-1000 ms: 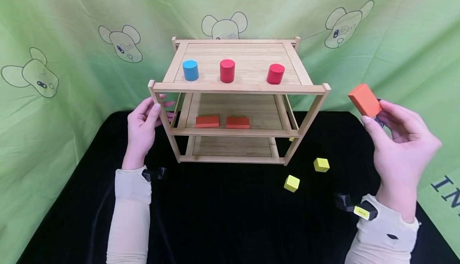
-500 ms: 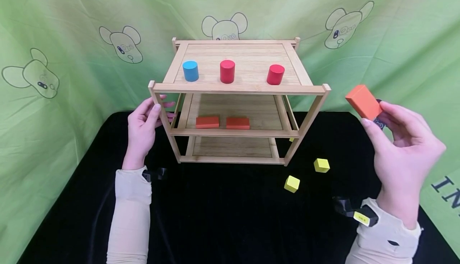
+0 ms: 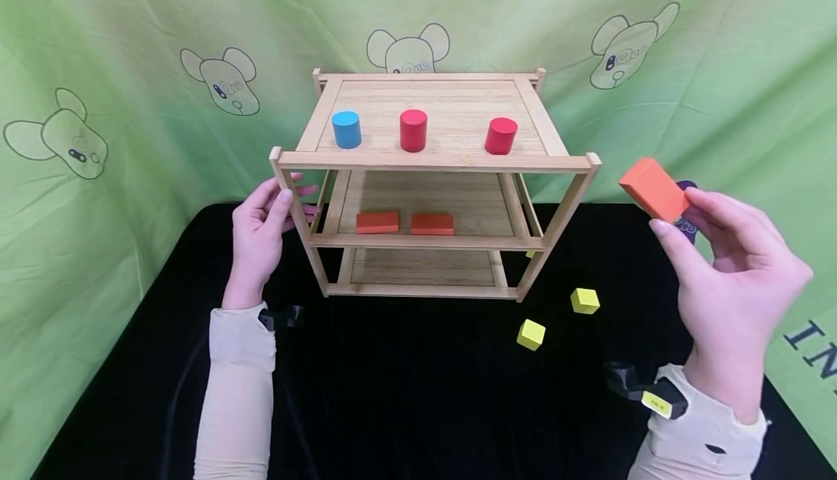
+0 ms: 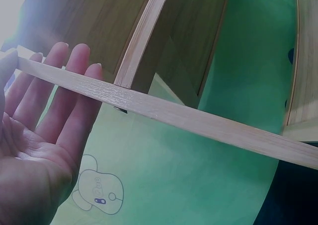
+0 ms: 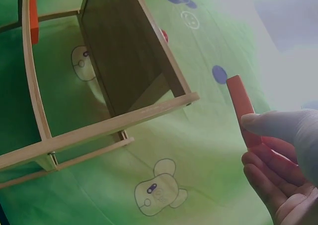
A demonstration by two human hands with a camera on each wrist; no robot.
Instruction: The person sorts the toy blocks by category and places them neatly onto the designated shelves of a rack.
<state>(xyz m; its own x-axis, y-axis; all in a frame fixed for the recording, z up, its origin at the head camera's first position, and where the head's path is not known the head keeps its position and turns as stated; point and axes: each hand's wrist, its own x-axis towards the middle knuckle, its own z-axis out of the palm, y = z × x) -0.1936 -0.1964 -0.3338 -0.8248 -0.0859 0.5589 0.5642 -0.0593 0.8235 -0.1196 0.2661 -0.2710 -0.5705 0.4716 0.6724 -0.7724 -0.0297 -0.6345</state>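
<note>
My right hand (image 3: 742, 269) pinches an orange rectangular block (image 3: 654, 189) between thumb and fingers, held up to the right of a wooden three-tier shelf (image 3: 431, 163). In the right wrist view the block (image 5: 240, 106) appears edge-on, tilted. My left hand (image 3: 257, 229) holds the shelf's front left post, thumb in front and fingers reaching behind it; the left wrist view shows those fingers (image 4: 69, 96) extended behind the post (image 4: 149, 105). On the middle tier lie two orange-red blocks, one left (image 3: 377, 222) and one right (image 3: 432, 224).
The top tier carries a blue cylinder (image 3: 346, 130), a red cylinder (image 3: 413, 131) and another red cylinder (image 3: 500, 136). Yellow cubes, one nearer (image 3: 531, 335) and one farther (image 3: 585, 300), lie on the black cloth (image 3: 405, 393). A green curtain (image 3: 484, 15) hangs behind.
The right hand has turned slightly, bringing the orange block a little left and down toward the shelf. The left hand and the shelf have stayed in place.
</note>
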